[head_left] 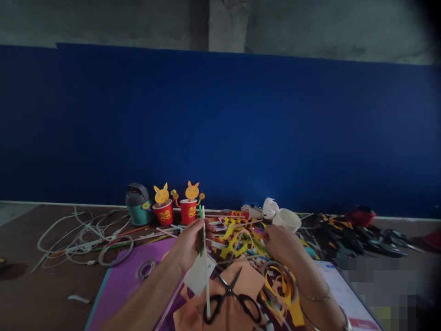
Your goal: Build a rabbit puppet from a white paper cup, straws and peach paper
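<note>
My left hand (pixel 191 243) is closed around a long white straw (pixel 207 285) held upright, with a thin green strip (pixel 201 248) beside it. A whitish piece of paper (pixel 199 276) is just under that hand; whether it is held too I cannot tell. My right hand (pixel 280 241) reaches into the yellow paper scraps (pixel 237 236), its fingers curled down and their tips hidden. Black-handled scissors (pixel 229 289) lie with blades apart on orange paper (pixel 248 276), between my forearms.
Two red paper cups (pixel 189 212) with orange cat-face cutouts stand at the back, beside a teal and grey container (pixel 137 204). White cables (pixel 82 234) tangle at left. A purple sheet (pixel 127 285) and tape roll (pixel 145 270) lie nearer. A white cup (pixel 287 219) sits behind my right hand.
</note>
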A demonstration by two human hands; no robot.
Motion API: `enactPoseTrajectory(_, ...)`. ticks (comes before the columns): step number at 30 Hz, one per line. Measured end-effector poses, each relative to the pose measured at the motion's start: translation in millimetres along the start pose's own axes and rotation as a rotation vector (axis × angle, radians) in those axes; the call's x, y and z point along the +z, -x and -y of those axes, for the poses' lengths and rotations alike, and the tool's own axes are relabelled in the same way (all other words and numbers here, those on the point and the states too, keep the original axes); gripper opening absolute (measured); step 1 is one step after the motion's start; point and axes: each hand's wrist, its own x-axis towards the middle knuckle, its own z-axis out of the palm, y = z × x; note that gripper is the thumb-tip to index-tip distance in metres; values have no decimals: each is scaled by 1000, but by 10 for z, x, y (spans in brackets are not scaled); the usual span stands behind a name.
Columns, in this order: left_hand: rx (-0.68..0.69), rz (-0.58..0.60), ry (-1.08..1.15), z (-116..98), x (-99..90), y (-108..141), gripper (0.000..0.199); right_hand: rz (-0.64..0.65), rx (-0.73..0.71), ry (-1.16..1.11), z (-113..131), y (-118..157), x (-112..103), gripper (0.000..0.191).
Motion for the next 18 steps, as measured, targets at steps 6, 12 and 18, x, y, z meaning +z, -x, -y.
enactPoseTrajectory(6,-27,-63,0,138,92,53,8,84,-165,-1045,600,59,59,20)
enactPoseTrajectory(12,9,-92,49,248,141,86,16,210,-95,-1422,987,175,206,20)
enactPoseTrajectory(18,12,-63,28,263,196,153,25,162,-69,-1409,1003,158,274,21)
